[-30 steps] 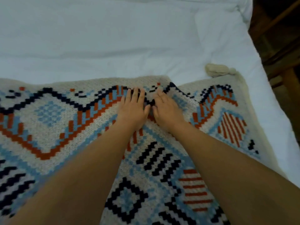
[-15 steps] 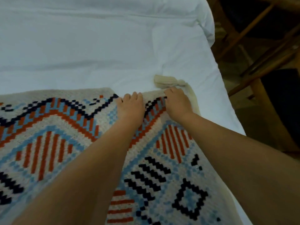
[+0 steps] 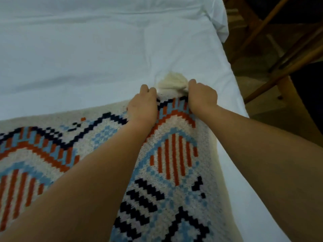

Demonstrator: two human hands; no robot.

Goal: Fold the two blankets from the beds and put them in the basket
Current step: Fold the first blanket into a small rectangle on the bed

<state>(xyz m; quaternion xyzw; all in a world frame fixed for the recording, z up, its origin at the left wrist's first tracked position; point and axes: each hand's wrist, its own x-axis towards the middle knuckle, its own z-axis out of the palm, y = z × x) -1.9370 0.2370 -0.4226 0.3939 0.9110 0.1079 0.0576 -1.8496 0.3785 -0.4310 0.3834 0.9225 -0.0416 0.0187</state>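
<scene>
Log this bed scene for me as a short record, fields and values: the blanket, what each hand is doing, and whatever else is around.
item: patterned blanket, spread on the white sheet
detail: cream tassel at the blanket's far right corner
left: left hand grips the far edge, just left of the tassel
right: right hand grips the corner, right beside the tassel
nearby: wooden frame to the right of the bed
</scene>
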